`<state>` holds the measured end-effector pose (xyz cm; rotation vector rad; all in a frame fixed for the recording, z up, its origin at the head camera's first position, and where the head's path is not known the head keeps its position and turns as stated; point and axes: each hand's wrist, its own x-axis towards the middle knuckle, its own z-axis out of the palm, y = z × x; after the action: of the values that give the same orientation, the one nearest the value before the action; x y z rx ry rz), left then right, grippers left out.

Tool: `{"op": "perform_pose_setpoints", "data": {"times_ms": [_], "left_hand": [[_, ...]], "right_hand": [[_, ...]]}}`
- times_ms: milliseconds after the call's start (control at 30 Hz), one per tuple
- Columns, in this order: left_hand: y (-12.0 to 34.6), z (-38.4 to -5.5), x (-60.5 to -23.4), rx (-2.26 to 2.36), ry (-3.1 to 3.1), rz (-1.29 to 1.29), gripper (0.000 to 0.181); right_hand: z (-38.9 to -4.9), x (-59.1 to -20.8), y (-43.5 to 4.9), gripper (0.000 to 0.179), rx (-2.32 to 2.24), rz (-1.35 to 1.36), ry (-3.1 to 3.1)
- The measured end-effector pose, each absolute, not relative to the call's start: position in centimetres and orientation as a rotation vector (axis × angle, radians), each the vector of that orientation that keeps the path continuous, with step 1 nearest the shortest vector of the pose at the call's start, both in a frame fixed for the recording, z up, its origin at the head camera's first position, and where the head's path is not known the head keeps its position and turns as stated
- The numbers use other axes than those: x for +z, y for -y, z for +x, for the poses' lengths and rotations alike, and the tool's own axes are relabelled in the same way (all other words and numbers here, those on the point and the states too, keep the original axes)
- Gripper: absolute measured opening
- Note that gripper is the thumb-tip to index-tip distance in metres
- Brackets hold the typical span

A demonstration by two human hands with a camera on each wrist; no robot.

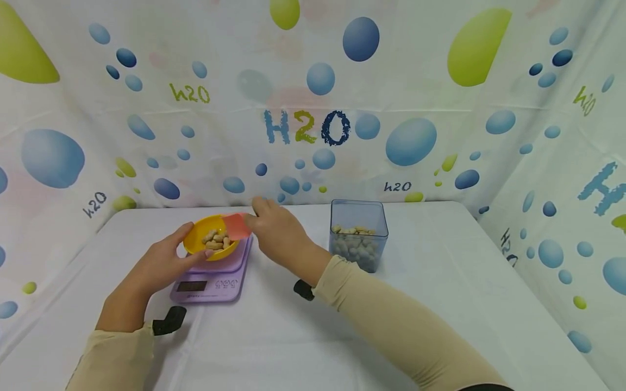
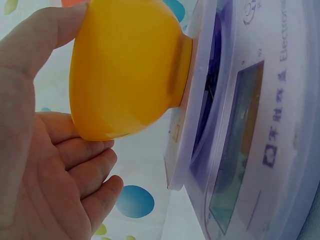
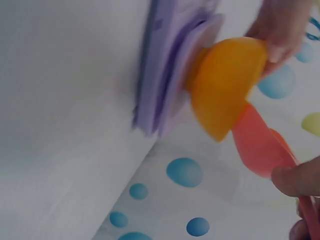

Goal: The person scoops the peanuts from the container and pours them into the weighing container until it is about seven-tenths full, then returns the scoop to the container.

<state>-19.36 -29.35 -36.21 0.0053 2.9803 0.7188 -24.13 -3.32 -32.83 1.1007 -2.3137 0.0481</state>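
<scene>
A yellow bowl [image 1: 194, 237] with several peanuts [image 1: 215, 241] in it stands on the purple kitchen scale [image 1: 222, 285]. My left hand [image 1: 161, 263] holds the bowl by its rim, thumb on the near side and fingers on the far side; the left wrist view shows the bowl's foot on the scale's plate [image 2: 182, 135]. In my right hand [image 1: 279, 231] is a red scoop [image 1: 237, 226], gripped by its handle [image 3: 308, 215]. The scoop tilts toward the bowl, its front edge right at the bowl's right rim. The scale's display [image 2: 235, 145] looks dark, with no readable number.
A clear bluish square container [image 1: 359, 217], partly filled with peanuts [image 1: 357, 247], stands right of the scale. Behind the white-covered table [image 1: 274, 347] hangs a patterned curtain [image 1: 220, 157]. Dark wrist-camera mounts [image 1: 169, 320] stick out by both sleeves.
</scene>
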Motion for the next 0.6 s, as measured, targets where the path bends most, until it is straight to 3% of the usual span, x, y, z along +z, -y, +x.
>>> {"op": "perform_pose_setpoints", "data": {"times_ms": [167,600], "left_hand": [[29.3,-19.5,-36.1,0.711,-2.98,0.013,0.103],[28.4,-19.3,-35.1,0.708,-3.04,0.075,0.099]], "right_hand": [[-24.3,-31.3,1.3,0.021,0.302,1.105,2.444],[-25.5,-28.6,-9.5,0.027,0.552,0.956,2.567]]}}
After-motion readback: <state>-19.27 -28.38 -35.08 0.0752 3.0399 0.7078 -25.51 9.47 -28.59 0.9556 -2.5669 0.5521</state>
